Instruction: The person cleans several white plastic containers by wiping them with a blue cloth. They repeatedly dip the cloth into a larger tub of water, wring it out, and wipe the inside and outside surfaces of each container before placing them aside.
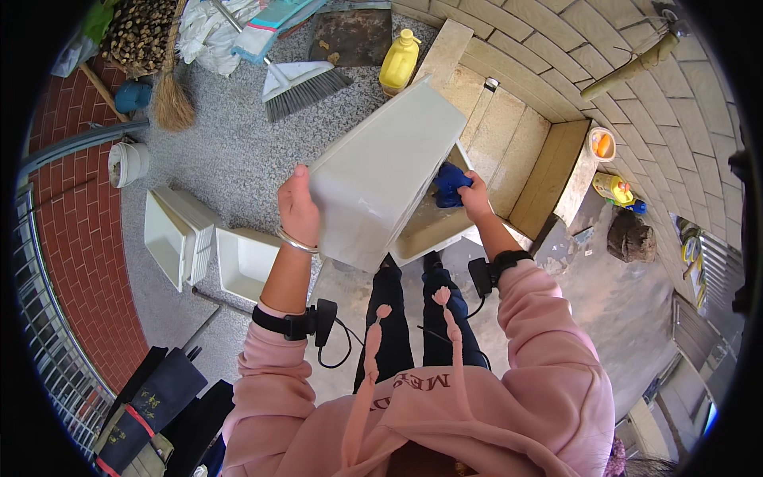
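Observation:
My left hand (299, 206) grips the left edge of a white plastic bin (381, 170), thumb along its rim. The bin is held tilted, its smooth outer side facing up at me. In my right hand (475, 197) is a bunched, wet-looking blue cloth (450, 185), just right of the bin's lower edge. Below them sits another pale bin or tub (438, 235), partly hidden by the raised one; its inside looks stained. Left of my forearm, a single white bin (247, 256) lies beside a nested stack of white bins (199, 229).
Ahead to the right is a low tiled wash trough (506, 149) with a drain. A yellow jug (399, 62), a push broom (304, 86) and a straw broom (174, 104) are beyond. A white bucket (129, 164) stands left; a yellow bottle (612, 188) lies right of the trough.

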Motion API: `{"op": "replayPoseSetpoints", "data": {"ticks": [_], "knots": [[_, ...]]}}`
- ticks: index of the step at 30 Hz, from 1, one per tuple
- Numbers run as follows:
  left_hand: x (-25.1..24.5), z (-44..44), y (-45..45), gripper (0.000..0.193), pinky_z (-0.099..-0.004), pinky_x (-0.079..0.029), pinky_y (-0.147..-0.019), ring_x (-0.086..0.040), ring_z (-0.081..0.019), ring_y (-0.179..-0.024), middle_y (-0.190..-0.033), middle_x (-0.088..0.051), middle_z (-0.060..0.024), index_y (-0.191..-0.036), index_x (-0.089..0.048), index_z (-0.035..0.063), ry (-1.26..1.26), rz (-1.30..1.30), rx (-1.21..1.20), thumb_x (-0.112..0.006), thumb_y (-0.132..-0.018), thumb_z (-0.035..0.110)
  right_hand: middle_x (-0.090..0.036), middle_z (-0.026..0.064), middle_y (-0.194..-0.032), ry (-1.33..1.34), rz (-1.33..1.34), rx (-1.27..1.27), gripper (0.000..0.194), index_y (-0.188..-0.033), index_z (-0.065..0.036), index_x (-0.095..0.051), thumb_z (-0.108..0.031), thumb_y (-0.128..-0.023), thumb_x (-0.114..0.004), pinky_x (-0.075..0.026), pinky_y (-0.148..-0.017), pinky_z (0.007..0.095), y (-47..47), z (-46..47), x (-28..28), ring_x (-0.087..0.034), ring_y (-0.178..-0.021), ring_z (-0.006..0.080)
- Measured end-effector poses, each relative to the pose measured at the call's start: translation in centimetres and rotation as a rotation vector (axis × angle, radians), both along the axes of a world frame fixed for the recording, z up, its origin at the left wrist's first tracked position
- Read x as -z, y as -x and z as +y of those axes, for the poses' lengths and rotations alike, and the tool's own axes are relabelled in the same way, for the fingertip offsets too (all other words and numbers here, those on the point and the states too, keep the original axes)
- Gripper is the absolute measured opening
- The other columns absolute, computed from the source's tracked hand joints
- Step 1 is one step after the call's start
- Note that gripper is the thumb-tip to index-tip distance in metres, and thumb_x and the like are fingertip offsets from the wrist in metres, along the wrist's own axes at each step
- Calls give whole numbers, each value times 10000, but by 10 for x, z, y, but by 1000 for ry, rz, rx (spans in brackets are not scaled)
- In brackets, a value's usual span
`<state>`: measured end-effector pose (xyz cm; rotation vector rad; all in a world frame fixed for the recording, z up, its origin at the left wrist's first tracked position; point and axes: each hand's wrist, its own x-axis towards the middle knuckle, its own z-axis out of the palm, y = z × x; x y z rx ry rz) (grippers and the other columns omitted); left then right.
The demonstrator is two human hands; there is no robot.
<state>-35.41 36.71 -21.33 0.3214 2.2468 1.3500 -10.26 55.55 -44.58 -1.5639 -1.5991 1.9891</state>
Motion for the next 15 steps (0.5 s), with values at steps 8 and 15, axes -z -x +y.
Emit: {"op": "replayPoseSetpoints", "data": {"ticks": [8, 15], "knots": [[-2, -13, -36, 367, -251, -280, -541, -300, -64, -624, -631, -328, 53, -655, -394, 41, -278, -47, 184, -430, -950, 257, -507, 33, -982, -188, 642, -9, 423, -1034, -84, -438, 152, -686, -487, -406, -848, 245, 5, -26, -228, -494, -935, 134], [-5, -8, -39, 429, -267, -304, -515, -341, -73, -585, -582, -381, 31, -654, -468, 11, -269, 0, 221, -444, -953, 318, -504, 138, -1095, -876, 429, -857, 612, -1152, -95, -535, -83, -543, -594, -362, -918, 398, 74, -63, -285, -465, -1035, 344]]}}
